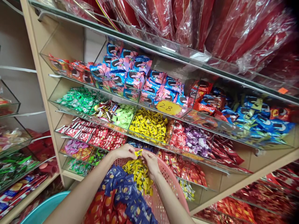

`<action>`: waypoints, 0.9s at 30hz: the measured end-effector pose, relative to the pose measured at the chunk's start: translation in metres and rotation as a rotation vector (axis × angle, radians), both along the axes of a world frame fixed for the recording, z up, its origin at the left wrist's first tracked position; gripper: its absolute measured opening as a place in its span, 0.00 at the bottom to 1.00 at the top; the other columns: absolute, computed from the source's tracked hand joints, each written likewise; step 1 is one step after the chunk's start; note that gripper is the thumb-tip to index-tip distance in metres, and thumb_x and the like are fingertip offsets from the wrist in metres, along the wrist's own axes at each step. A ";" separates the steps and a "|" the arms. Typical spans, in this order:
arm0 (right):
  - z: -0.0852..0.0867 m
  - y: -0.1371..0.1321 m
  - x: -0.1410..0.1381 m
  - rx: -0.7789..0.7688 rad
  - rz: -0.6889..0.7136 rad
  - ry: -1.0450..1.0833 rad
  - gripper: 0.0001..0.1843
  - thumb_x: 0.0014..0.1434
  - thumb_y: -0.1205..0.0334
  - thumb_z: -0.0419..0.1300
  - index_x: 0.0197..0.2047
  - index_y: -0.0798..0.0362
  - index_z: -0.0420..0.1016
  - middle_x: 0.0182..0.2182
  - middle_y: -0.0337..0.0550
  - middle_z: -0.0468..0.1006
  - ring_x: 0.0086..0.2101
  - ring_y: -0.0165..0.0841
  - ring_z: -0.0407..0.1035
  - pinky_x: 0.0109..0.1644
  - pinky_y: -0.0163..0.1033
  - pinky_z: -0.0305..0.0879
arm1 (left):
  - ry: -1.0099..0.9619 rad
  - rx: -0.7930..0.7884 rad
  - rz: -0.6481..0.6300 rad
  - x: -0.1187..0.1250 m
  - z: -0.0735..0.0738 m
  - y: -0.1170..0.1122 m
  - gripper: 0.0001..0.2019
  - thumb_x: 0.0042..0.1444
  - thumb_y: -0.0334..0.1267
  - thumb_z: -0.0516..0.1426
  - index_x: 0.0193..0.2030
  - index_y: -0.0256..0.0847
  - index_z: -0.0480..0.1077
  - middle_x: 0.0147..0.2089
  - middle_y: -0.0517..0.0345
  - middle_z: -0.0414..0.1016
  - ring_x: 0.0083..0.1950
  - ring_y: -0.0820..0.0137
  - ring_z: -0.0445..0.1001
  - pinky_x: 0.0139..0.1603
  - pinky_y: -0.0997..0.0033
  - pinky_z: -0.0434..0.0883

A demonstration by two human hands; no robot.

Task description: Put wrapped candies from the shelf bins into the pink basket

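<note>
Over the far side of a pink perforated basket [173,177], my left hand [125,151] and my right hand [150,162] meet at one small yellow-wrapped candy [138,153]. Both sets of fingertips pinch its wrapper from either side. Below the hands, a heap of yellow candies [140,175] lies in the basket. Dark blue packets [126,186] spread across its middle, and red packets [105,207] fill the near left part. My forearms hide parts of the basket's rim.
Clear-fronted shelf bins rise ahead, with yellow candies [149,124], green candies [74,99] and blue-pink cookie packs [119,68]. A yellow price tag [168,107] reads 28. Plastic-wrapped red items [163,18] hang over the top glass edge. A teal basin [46,208] stands lower left.
</note>
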State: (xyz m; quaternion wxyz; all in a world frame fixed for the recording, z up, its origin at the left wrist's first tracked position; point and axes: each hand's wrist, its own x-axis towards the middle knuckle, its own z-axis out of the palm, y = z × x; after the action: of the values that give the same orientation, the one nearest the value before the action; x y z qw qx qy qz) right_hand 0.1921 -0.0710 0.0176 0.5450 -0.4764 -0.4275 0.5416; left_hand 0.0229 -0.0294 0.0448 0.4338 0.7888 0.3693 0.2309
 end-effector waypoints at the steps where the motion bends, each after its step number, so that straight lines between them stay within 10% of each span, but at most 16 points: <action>1: 0.000 -0.001 0.001 0.006 0.002 -0.007 0.14 0.41 0.53 0.62 0.27 0.56 0.74 0.20 0.36 0.70 0.21 0.23 0.59 0.24 0.28 0.53 | 0.003 0.011 -0.003 0.000 0.000 0.000 0.14 0.39 0.47 0.58 0.21 0.36 0.72 0.25 0.62 0.66 0.29 0.74 0.62 0.30 0.78 0.57; 27: 0.001 0.001 0.008 -0.002 -0.010 -0.035 0.13 0.40 0.54 0.63 0.27 0.56 0.74 0.20 0.36 0.71 0.21 0.22 0.62 0.23 0.27 0.55 | -0.006 -0.018 0.000 0.001 0.001 0.000 0.14 0.39 0.48 0.59 0.23 0.37 0.74 0.27 0.62 0.67 0.32 0.73 0.64 0.33 0.77 0.59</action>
State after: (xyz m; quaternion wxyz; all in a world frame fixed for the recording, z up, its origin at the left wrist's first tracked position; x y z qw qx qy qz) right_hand 0.1999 -0.0696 0.0186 0.5398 -0.4883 -0.4340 0.5309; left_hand 0.0237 -0.0296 0.0462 0.4418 0.7842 0.3701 0.2299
